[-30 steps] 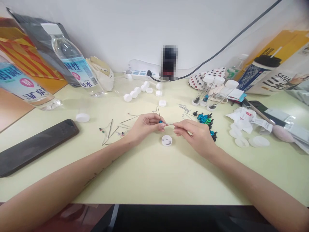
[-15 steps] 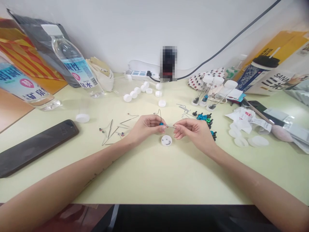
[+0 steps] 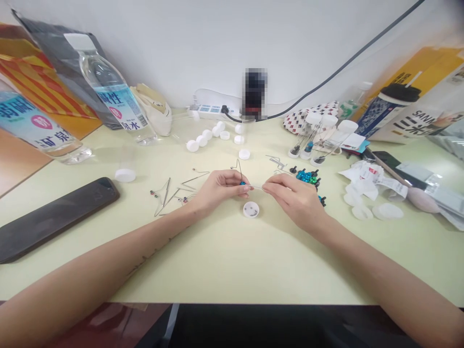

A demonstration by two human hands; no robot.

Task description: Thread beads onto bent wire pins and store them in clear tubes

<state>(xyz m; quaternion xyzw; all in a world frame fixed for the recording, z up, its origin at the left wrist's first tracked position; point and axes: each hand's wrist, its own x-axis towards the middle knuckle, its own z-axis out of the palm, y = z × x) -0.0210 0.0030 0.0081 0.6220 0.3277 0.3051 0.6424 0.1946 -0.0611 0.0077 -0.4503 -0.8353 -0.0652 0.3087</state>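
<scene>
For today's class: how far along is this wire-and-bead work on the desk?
Done-looking: bent wires lie left of the hands, and capped clear tubes hold beaded wires. In hand: the left hand and right hand grip a thin wire with a blue bead. Left: loose blue and green beads.

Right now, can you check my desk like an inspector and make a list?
Surface: pale yellow desk, with things spread across its far half.
Job's things: wire with a blue bead; more bent wires; blue knobs; a white cap.
Grips: left hand and right hand both pinch the wire.
Clutter: water bottles, phone, tissues.
Cables: black cable along the wall, near a power strip.
Surroundings: white wall; other people: nothing seen.
</scene>
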